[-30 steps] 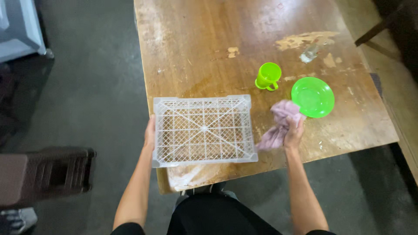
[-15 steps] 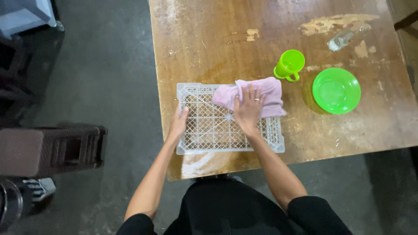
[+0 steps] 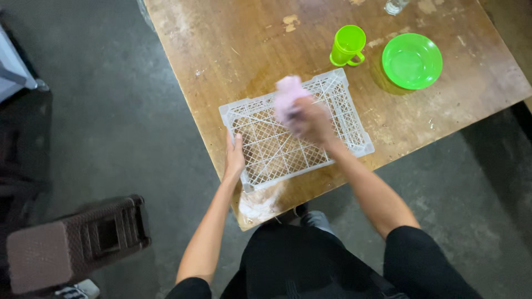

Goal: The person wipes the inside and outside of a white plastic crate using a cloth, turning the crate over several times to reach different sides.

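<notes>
Worn wooden table bears a white lattice crate at its near edge, left hand fingers clamped on the side wall to steady it, while right hand, blurred, closes on a pink cloth bunched beyond its fingertips against the crate.

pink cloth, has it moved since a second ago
Yes. The pink cloth went from the bare wooden table, right of the white plastic lattice crate, to on top of it, in the right hand.

Green mug, green bowl
</notes>
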